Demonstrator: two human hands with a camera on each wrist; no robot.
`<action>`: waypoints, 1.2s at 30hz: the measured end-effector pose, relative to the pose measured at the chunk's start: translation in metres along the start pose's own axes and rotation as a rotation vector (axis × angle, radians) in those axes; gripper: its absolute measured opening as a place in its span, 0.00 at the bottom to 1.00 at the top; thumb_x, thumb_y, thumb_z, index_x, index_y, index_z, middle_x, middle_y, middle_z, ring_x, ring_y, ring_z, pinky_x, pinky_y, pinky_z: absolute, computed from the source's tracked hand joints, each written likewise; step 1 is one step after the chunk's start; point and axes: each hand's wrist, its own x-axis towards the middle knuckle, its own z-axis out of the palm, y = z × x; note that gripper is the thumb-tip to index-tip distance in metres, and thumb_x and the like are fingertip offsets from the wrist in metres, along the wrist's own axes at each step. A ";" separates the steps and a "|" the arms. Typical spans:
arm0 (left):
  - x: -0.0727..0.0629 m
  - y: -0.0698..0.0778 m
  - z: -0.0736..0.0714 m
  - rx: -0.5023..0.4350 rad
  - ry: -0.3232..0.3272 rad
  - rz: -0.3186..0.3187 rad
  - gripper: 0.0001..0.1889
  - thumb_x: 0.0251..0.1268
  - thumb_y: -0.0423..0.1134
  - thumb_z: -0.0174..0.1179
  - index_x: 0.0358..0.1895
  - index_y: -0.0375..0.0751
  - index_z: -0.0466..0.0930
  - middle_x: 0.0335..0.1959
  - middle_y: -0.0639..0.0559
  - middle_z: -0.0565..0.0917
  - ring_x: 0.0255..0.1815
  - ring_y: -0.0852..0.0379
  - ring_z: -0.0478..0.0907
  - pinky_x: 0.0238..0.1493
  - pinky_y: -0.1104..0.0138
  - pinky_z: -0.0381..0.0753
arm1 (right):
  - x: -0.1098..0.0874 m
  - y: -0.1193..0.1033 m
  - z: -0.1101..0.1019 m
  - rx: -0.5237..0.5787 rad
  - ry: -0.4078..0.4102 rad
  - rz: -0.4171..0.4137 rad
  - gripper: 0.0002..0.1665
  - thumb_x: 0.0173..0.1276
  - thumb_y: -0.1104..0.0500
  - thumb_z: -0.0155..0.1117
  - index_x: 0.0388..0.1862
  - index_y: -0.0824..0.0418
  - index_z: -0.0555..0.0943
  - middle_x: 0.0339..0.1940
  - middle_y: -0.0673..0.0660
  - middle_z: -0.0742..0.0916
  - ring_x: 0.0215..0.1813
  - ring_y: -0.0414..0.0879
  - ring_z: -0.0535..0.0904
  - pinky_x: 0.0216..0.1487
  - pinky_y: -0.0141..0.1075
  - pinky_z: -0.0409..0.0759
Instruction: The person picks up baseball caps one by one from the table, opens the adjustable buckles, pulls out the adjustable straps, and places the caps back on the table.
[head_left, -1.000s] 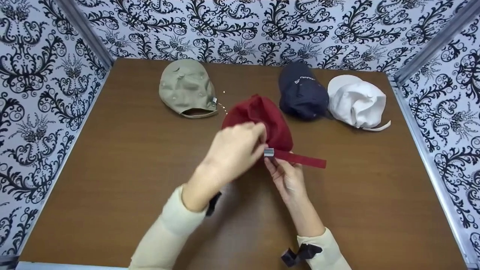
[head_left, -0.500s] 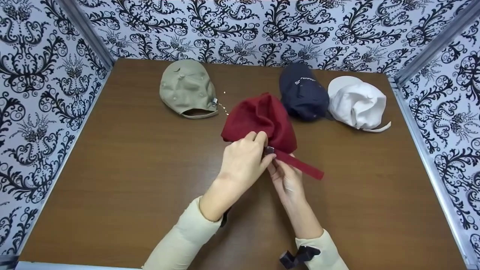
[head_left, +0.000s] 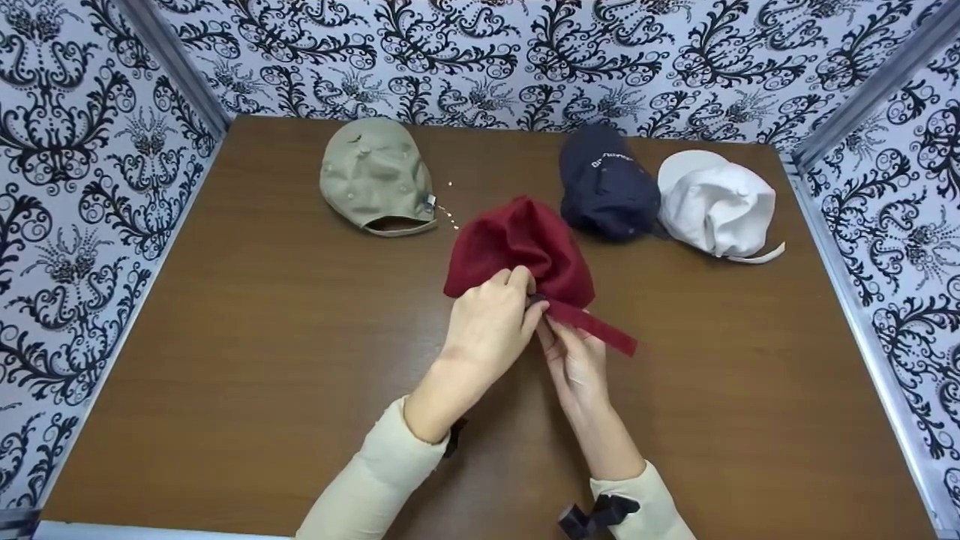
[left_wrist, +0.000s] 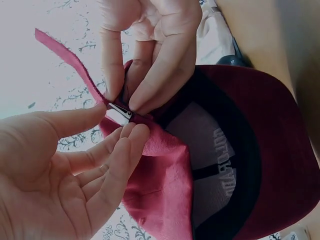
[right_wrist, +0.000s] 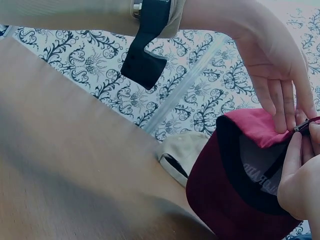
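A red baseball cap (head_left: 517, 240) is held up over the table by both hands, its crown slumped. Its brim (right_wrist: 212, 182) and dark-banded inside show in the wrist views. The thumb and fingertips of my left hand (head_left: 487, 330) pinch the small metal buckle (left_wrist: 119, 114) at the cap's back. Across from it, my right hand (head_left: 581, 364) pinches the strap right beside the buckle, as the left wrist view shows. The strap's loose end (head_left: 600, 331) sticks out to the right past the right hand. In the head view the left fingers mostly hide the buckle.
Along the back of the brown table (head_left: 262, 322) lie an olive cap (head_left: 375, 176) on the left, a navy cap (head_left: 607, 187) and a white cap (head_left: 720, 202) on the right. Patterned walls (head_left: 480, 67) enclose the table's back and sides.
My left hand has shifted slightly right and closed its fingertips on the buckle, now less visible. The strap's loose end has tilted down and drawn a little left. The right hand has barely moved.
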 end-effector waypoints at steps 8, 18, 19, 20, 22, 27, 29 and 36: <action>-0.001 -0.003 0.004 -0.038 0.068 0.011 0.08 0.63 0.43 0.63 0.39 0.44 0.77 0.31 0.52 0.84 0.27 0.47 0.85 0.28 0.58 0.85 | -0.002 0.001 0.002 -0.076 -0.017 -0.027 0.10 0.66 0.74 0.63 0.41 0.62 0.83 0.39 0.54 0.88 0.43 0.43 0.87 0.51 0.32 0.85; -0.002 -0.013 0.002 -0.242 0.056 0.021 0.04 0.64 0.37 0.62 0.40 0.45 0.79 0.32 0.55 0.85 0.29 0.58 0.83 0.33 0.64 0.84 | 0.001 -0.004 0.004 -0.025 -0.039 0.003 0.10 0.71 0.72 0.57 0.40 0.63 0.84 0.39 0.56 0.89 0.42 0.45 0.88 0.50 0.32 0.86; -0.003 -0.015 0.002 -0.269 0.042 0.016 0.04 0.65 0.38 0.62 0.41 0.45 0.79 0.33 0.55 0.85 0.31 0.59 0.84 0.34 0.65 0.84 | 0.001 -0.004 0.004 -0.013 -0.042 0.003 0.10 0.71 0.73 0.57 0.39 0.64 0.85 0.39 0.57 0.88 0.43 0.45 0.88 0.50 0.32 0.86; -0.003 -0.016 0.002 -0.298 0.031 0.012 0.04 0.66 0.39 0.62 0.40 0.45 0.79 0.34 0.55 0.85 0.32 0.60 0.84 0.36 0.66 0.85 | 0.000 -0.004 0.004 -0.001 -0.041 0.004 0.11 0.71 0.73 0.56 0.39 0.64 0.84 0.39 0.57 0.88 0.43 0.45 0.88 0.51 0.33 0.86; -0.006 -0.018 0.001 -0.342 0.008 0.000 0.06 0.67 0.42 0.63 0.40 0.45 0.80 0.34 0.55 0.86 0.33 0.60 0.85 0.37 0.67 0.84 | 0.000 -0.005 0.005 0.004 -0.036 0.003 0.13 0.71 0.75 0.54 0.36 0.64 0.84 0.36 0.56 0.88 0.42 0.44 0.87 0.52 0.33 0.86; -0.016 -0.025 0.006 -0.380 -0.108 -0.023 0.10 0.68 0.49 0.62 0.37 0.46 0.83 0.29 0.55 0.87 0.30 0.61 0.84 0.34 0.67 0.82 | 0.000 -0.009 0.007 0.012 -0.061 0.024 0.16 0.71 0.76 0.52 0.29 0.67 0.85 0.30 0.55 0.89 0.37 0.43 0.86 0.48 0.31 0.86; -0.020 -0.030 0.014 -0.426 -0.175 -0.022 0.12 0.69 0.49 0.61 0.38 0.44 0.84 0.32 0.53 0.88 0.31 0.60 0.85 0.36 0.65 0.84 | 0.000 -0.011 0.008 0.026 -0.094 0.029 0.15 0.70 0.75 0.54 0.29 0.66 0.85 0.30 0.55 0.89 0.37 0.42 0.86 0.47 0.30 0.86; -0.026 -0.040 0.049 -0.657 -0.324 -0.059 0.20 0.71 0.46 0.60 0.60 0.38 0.80 0.54 0.43 0.86 0.55 0.48 0.84 0.59 0.56 0.81 | 0.000 -0.014 0.006 0.123 -0.163 0.040 0.06 0.68 0.72 0.60 0.35 0.65 0.83 0.34 0.55 0.88 0.38 0.43 0.86 0.46 0.29 0.86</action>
